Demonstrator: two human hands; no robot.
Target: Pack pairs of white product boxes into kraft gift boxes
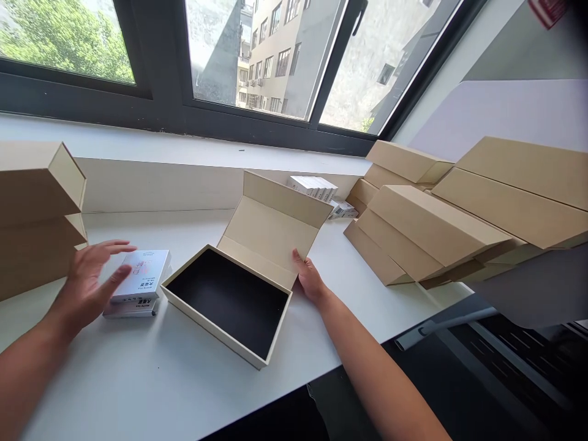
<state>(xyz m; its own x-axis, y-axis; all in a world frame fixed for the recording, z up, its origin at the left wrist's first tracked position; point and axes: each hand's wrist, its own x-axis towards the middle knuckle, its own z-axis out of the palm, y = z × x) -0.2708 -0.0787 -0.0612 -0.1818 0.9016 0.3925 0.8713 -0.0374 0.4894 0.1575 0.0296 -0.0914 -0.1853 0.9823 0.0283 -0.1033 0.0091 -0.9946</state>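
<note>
An opened gift box (pixel 206 324) with a black-lined inside and nothing in it lies at an angle on the white table. Its hinged lid (pixel 271 229) leans back, and my right hand (pixel 310 277) pinches the lid's right edge with the thumb on the inner face. To the left of the box, two small white tea boxes (pixel 146 275) lie stacked. My left hand (pixel 94 285) is over the left side of that stack, thumb and fingers apart; whether it touches the upper tea box I cannot tell.
Several closed tan boxes (pixel 436 226) are piled at the right, and more tan boxes (pixel 37 202) stand at the left edge. A row of small white boxes (pixel 313 187) sits by the sill at the back. The table's front edge (pixel 275 398) runs diagonally below.
</note>
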